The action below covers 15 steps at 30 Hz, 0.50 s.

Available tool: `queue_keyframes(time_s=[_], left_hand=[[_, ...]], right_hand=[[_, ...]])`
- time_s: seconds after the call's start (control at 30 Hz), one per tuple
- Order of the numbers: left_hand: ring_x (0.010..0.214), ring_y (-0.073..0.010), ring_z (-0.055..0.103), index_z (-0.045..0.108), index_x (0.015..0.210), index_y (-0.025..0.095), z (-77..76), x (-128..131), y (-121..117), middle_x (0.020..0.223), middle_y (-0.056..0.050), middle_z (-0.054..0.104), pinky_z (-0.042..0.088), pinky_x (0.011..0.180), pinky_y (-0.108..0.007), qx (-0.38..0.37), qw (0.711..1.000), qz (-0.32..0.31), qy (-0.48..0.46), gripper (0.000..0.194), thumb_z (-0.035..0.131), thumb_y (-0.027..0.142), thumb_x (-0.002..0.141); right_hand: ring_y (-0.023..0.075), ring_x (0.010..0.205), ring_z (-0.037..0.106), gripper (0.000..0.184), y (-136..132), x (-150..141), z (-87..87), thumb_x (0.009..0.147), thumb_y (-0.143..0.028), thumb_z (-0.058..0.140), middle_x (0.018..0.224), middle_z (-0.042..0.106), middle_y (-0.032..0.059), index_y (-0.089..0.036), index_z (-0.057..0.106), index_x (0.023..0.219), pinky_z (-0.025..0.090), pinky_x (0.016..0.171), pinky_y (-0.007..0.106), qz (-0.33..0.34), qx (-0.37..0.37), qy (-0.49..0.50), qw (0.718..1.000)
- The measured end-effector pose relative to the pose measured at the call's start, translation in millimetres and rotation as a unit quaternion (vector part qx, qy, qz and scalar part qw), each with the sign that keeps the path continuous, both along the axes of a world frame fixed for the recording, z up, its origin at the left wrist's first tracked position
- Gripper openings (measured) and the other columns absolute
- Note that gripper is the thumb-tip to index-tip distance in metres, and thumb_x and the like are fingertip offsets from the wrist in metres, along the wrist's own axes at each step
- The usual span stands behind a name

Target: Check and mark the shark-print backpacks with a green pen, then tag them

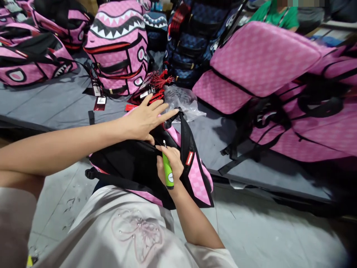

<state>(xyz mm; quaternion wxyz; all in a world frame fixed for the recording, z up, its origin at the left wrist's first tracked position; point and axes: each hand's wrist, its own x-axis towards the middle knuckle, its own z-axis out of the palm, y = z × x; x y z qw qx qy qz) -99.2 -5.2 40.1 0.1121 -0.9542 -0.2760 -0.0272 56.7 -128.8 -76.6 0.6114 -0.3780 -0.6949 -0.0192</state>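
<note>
A pink and black backpack (128,160) lies across the table's front edge and my lap, its black side up. My left hand (145,119) is over the backpack's upper edge, fingers spread, with the thumb pointing down near a black seam. Just below it, my right hand (174,160) is closed around a bright green handheld tool (168,171) with a slim metal tip and a dark end. The tip points up, close to the seam beside my left thumb. A black shoulder strap (186,137) with a small red label (189,158) runs to the right of my right hand.
On the grey-covered table (69,108), a pink shark-mouth backpack (118,48) stands behind hang tags (100,102), red cords (161,80) and a clear plastic bag (182,100). Dark blue backpacks (192,44) stand behind. Pink backpacks (264,59) pile up at right. A person in green (270,15) is beyond.
</note>
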Motion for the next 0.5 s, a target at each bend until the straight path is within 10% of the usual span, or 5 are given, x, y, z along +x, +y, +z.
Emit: queue_keyframes(time_s=[0.2,0.5], left_hand=[[0.161,-0.0369,-0.004,-0.009,0.165,0.025,2.0,5.3,-20.4,0.175,-0.016,-0.006,-0.001,0.126,-0.065,0.033,0.999,-0.028,0.032,0.117,0.071,0.026,0.079],[0.161,-0.0420,0.000,-0.005,0.166,0.026,-21.6,35.5,2.0,0.174,-0.018,-0.007,0.009,0.122,-0.072,-0.020,0.998,-0.018,0.059,0.122,0.078,0.029,0.077]], right_hand=[[0.0228,0.104,0.074,0.044,-0.7,1.8,-8.3,0.099,-0.018,0.053,0.112,0.074,0.0091,-0.024,0.050,0.142,0.063,0.089,0.046,-0.054,-0.017,0.077,0.995],[0.0245,0.108,0.073,0.037,9.5,1.5,-19.9,0.098,-0.023,0.058,0.110,0.076,0.0083,-0.026,0.057,0.135,0.059,0.096,0.045,-0.075,-0.062,0.013,0.995]])
